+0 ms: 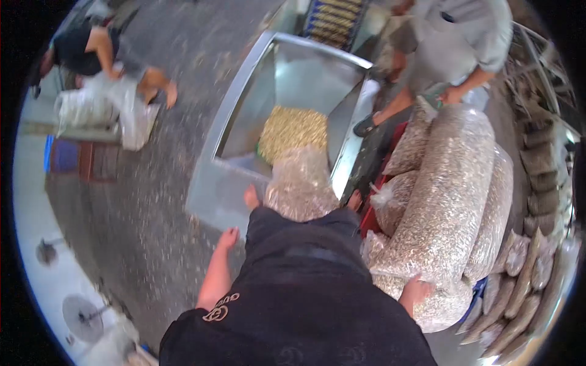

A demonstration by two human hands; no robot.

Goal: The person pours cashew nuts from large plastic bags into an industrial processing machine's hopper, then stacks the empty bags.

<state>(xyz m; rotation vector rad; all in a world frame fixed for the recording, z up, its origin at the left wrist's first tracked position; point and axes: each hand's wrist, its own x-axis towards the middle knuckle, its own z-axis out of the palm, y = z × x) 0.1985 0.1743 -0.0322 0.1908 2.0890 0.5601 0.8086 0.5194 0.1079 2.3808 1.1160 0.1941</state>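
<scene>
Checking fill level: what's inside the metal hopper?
Yellowish kernels are piled in the hopper. A clear bag covers the pile's near edge; whatever lies beneath the pile is hidden.

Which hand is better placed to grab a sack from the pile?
Probably the right: the right hand rests on the pile, while the left hand hangs over the floor on the far side.

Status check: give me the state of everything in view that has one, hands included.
Metal hopper: open, a heap of yellow grain at its bottom.
Clear bag: full, lying at the hopper's near rim.
Stacked sacks: full, piled on the right.
Left hand: free, holding nothing.
Right hand: resting on the stacked sacks; grip unclear.
</scene>
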